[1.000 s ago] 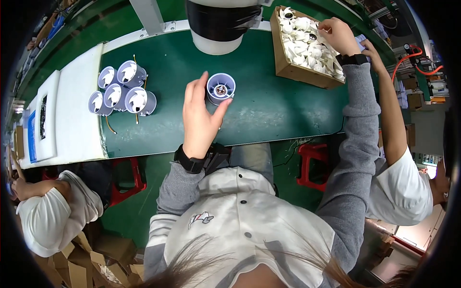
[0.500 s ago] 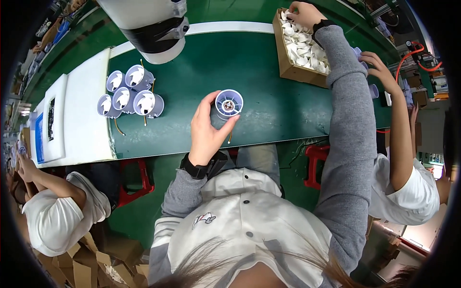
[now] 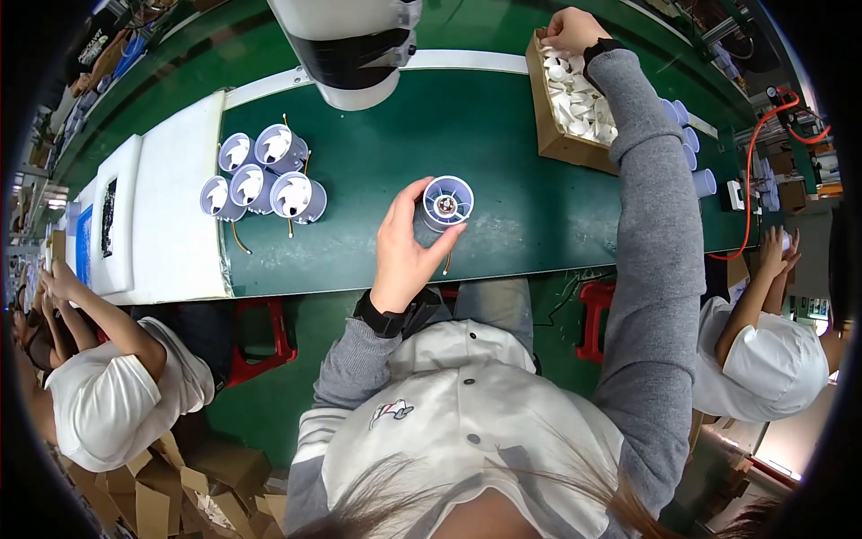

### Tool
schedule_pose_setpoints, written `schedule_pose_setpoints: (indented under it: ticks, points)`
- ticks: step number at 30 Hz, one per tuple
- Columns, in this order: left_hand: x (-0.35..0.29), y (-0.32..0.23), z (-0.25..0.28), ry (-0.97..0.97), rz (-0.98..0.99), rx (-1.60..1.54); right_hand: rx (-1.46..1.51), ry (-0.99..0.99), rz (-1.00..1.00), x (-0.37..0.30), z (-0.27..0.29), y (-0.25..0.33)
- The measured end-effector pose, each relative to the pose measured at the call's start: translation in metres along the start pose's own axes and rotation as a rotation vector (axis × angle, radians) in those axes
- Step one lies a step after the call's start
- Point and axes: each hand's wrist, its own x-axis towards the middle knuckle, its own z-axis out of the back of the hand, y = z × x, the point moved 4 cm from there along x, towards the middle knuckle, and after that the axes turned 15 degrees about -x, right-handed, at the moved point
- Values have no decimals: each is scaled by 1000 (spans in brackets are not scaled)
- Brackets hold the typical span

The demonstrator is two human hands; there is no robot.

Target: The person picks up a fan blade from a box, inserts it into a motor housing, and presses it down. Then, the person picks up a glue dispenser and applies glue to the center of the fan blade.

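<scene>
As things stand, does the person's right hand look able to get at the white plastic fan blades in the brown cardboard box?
Probably yes: the right hand is over the far end of the open brown cardboard box, and the white plastic fan blades lie uncovered inside.

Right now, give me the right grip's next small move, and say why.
Probably lift one white bladed piece from the box with the right grip, which is at its far end: the cup in the left grip shows none inside, while each of the five cups at left holds one.
</scene>
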Motion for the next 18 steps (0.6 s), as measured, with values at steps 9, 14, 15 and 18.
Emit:
schedule_pose_setpoints:
  ticks: [9, 14, 15, 18]
  points:
    - [2, -3, 0, 13, 2, -20, 31, -275, 785, -13, 14, 9]
    - [2, 1, -1, 21, 0, -33, -268, -206, 333, -36, 51, 40]
    - [1, 2, 0, 15, 7, -26, -460, -27, -103, -53, 56, 45]
    - [-1, -3, 0, 7, 2, -10, 295, -390, 41, -115, 54, 25]
